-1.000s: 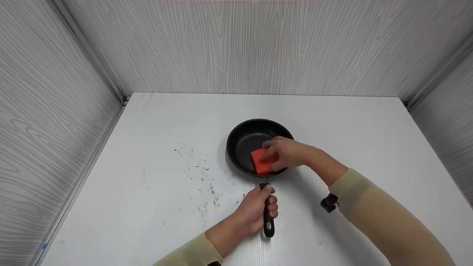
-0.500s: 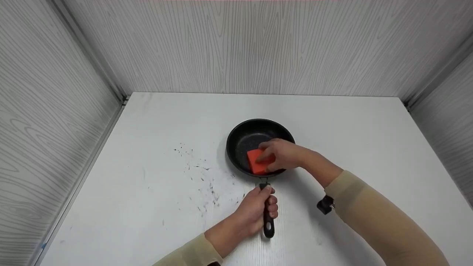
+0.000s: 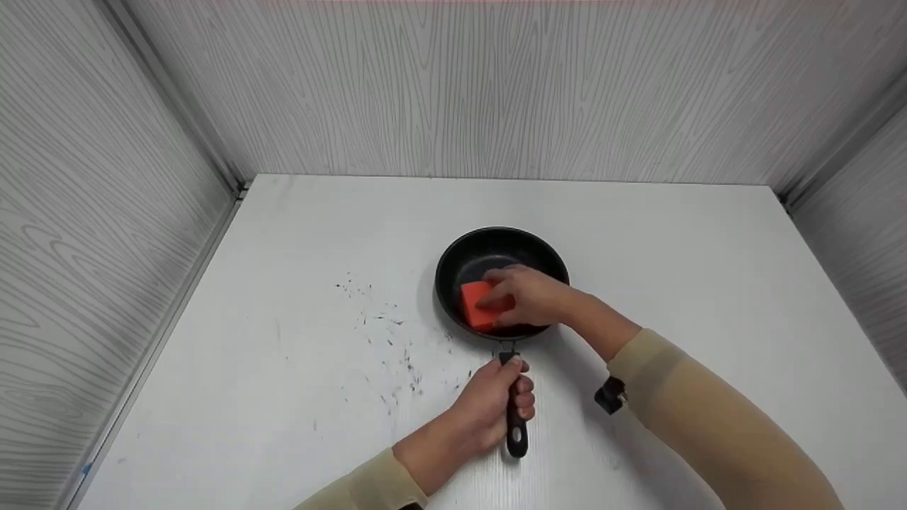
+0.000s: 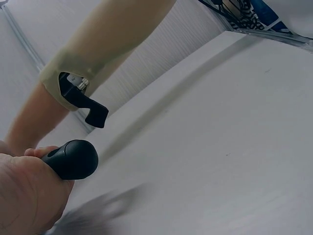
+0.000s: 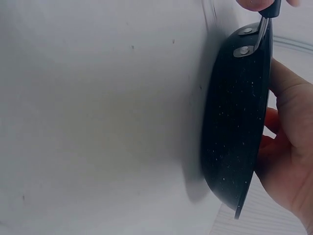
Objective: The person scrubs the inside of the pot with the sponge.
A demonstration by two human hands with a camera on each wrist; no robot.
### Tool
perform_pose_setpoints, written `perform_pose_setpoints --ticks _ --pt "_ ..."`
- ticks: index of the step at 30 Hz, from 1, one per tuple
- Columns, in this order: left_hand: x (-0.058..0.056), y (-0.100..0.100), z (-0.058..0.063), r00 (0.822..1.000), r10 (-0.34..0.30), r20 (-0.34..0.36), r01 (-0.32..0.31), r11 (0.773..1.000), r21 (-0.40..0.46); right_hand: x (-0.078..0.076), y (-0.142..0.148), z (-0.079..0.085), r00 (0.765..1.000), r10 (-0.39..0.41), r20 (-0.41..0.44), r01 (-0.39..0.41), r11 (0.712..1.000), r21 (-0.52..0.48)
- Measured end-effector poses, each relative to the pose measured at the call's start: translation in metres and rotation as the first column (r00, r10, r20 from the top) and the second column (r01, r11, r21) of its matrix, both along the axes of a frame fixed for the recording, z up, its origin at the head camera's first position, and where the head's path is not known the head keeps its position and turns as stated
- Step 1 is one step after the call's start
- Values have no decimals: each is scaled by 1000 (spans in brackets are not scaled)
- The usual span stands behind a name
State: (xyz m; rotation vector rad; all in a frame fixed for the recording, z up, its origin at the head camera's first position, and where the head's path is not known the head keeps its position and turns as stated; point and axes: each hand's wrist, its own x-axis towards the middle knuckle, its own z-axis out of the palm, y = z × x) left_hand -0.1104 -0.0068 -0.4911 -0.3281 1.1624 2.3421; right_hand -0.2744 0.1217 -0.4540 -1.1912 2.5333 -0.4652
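A black frying pan (image 3: 489,244) with a speckled surface stands near the middle of the white table. My left hand (image 3: 489,404) grips its black handle (image 3: 516,439), the fingers wrapped round it and the thumb along the top. Inside the pan my right hand (image 3: 531,294) holds an orange-red sponge (image 3: 473,301), fingers spread over it, against the near left part of the pan. In the right wrist view the pan's outer side (image 5: 234,117) hides most of the sponge. The handle's rounded end (image 4: 78,159) sticks out of my left hand in the left wrist view.
Dark specks and smears (image 3: 397,347) mark the white table (image 3: 283,248) left of the pan. Pale wood-grain panels (image 3: 482,85) enclose the back and both sides. A black device (image 3: 610,395) is fixed at the right sleeve's cuff. Dark cables (image 4: 234,12) lie beyond the table edge.
My right hand has slid the sponge leftward across the inside of the pan. My left hand keeps its grip on the handle, and the pan stays almost where it was.
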Motion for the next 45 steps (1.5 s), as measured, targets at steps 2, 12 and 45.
perform_pose_setpoints --ticks 2,12,45 --pt "0 0 0 1000 5 0 -5 1000 0 0 -2 0 1000 1 -7 -1 1000 -2" --pt "1 2 -1 1000 26 2 -26 1000 3 -1 -11 -3 999 -20 -39 19 999 -31" --pt "5 4 -1 999 46 -30 -45 999 8 -4 -34 -9 936 -259 -237 273 962 26"
